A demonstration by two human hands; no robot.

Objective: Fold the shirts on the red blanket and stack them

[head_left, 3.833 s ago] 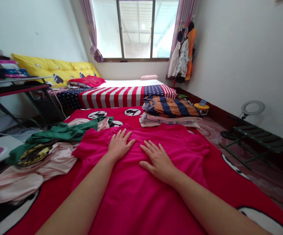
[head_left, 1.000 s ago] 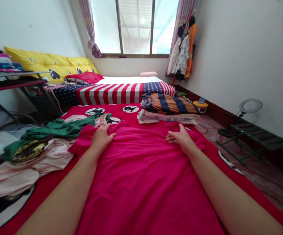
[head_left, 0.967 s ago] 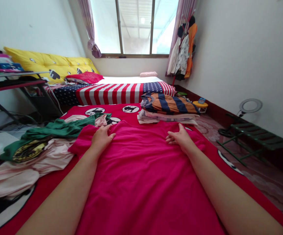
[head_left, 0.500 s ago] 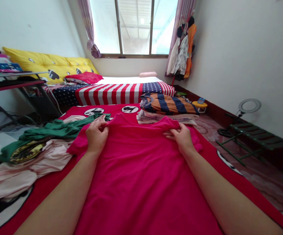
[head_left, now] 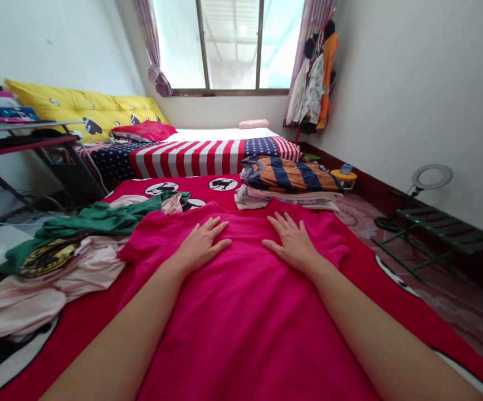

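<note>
From my end I read the shirt [head_left: 245, 323] as soft matt cloth, finely creased. Blanket [head_left: 84, 323]: matt cloth, fairly smooth. Heap [head_left: 103, 220]: limp, rumpled cloth, no shine. Bench [head_left: 445, 225]: looks metal, slight sheen. Floor [head_left: 353, 214]: tile, faintly glossy. Wall [head_left: 412, 83]: smooth, matt. Window [head_left: 183, 44]: glass panes.

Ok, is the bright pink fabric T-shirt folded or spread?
Spread: the bright pink fabric T-shirt lies open, both short sleeves out, fingers resting on it.

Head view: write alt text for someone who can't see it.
A person's left hand and right hand rest on a bright pink shirt spread on a red cover. Rumpled clothes lie left of it; a folded stack sits beyond, toward the right.
</note>
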